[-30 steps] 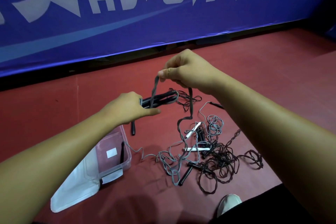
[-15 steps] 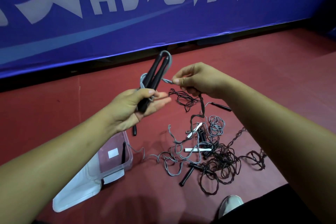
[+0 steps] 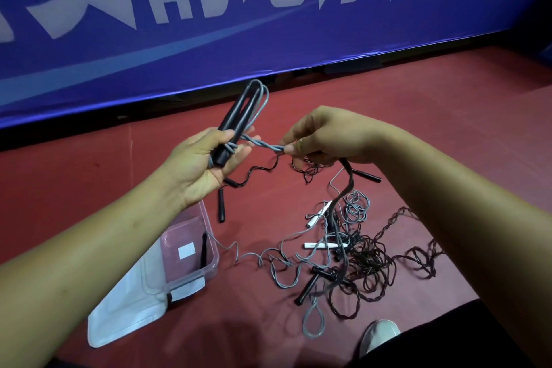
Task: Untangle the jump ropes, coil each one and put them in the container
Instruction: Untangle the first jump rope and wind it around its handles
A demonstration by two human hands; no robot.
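Observation:
My left hand (image 3: 206, 158) grips two black handles (image 3: 237, 116) of a grey jump rope, held upright and side by side with grey cord looped around them. My right hand (image 3: 322, 136) pinches the doubled, twisted grey cord (image 3: 263, 145) a short way to the right of the handles. From that hand the cord hangs down to a tangle of grey and dark ropes (image 3: 352, 251) on the red floor. The clear plastic container (image 3: 191, 251) stands on the floor at lower left, with a black handle (image 3: 204, 249) inside.
The container's white lid (image 3: 125, 308) lies flat in front of it. Black handles (image 3: 221, 202) (image 3: 307, 288) and white handles (image 3: 324, 245) lie among the ropes. A blue banner (image 3: 268, 24) closes off the far side. My shoe (image 3: 378, 334) shows at the bottom.
My left hand turned the handles from lying sideways to upright. My right hand came down from above them to their right side, wrapping the grey cord around the handles.

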